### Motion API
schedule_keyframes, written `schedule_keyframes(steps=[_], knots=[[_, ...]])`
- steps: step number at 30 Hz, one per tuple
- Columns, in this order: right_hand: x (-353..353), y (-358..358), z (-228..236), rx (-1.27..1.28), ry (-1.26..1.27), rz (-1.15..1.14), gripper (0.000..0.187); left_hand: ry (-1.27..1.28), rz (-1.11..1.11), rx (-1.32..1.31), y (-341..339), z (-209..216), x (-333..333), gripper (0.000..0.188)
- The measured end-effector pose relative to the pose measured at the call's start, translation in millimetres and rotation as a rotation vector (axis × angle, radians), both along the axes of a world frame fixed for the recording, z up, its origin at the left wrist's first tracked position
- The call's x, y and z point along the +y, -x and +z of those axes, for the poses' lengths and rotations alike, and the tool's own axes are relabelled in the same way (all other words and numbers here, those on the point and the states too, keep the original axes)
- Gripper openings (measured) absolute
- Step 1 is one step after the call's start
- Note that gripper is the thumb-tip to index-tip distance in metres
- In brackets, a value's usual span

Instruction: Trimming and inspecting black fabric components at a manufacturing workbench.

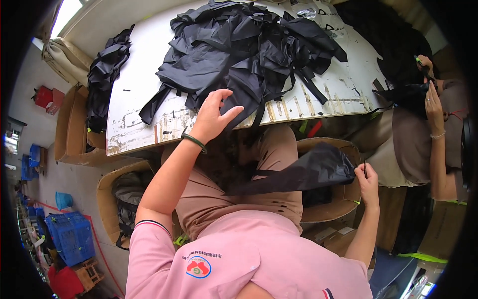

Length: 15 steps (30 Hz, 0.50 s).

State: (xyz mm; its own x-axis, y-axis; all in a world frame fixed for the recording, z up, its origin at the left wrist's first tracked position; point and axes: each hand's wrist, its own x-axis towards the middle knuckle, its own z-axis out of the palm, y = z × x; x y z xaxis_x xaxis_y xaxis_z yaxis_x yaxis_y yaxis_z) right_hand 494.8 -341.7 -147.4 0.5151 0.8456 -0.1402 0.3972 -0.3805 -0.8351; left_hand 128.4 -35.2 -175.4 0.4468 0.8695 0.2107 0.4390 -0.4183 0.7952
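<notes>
A large heap of black fabric pieces (pixel 214 50) lies on the white table (pixel 343 74), with strips trailing over its near edge. At that near edge, my left hand (pixel 214 115) has its thumb and fingers apart and holds nothing. It is over or against the loose cloth; whether it touches is hard to tell. My right hand (pixel 367 183), out to the right, is closed on one end of a thin black fabric piece (pixel 308 172), which stretches across my lap. A small dark pointed bit shows at those fingers, too small to name.
Cardboard boxes holding dark cloth stand on either side of my legs, one left (pixel 105 187) and one right (pixel 331 212). More black fabric (pixel 107 74) hangs off the table's left edge into another box (pixel 72 124). To the right, a co-worker's hands (pixel 433 102) handle black cloth.
</notes>
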Motion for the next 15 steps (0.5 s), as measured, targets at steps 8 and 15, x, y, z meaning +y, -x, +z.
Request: schedule_keyframes(steps=[8, 15], knots=[[-75, -33, -81, -0.655, 0.497, -0.137, 0.029, -0.449, -0.079, 0.297, -4, -36, 21, 0.016], [74, 77, -64, 0.368, -0.202, 0.093, 0.02, -0.083, -0.096, -0.411, 31, 36, -46, 0.007]])
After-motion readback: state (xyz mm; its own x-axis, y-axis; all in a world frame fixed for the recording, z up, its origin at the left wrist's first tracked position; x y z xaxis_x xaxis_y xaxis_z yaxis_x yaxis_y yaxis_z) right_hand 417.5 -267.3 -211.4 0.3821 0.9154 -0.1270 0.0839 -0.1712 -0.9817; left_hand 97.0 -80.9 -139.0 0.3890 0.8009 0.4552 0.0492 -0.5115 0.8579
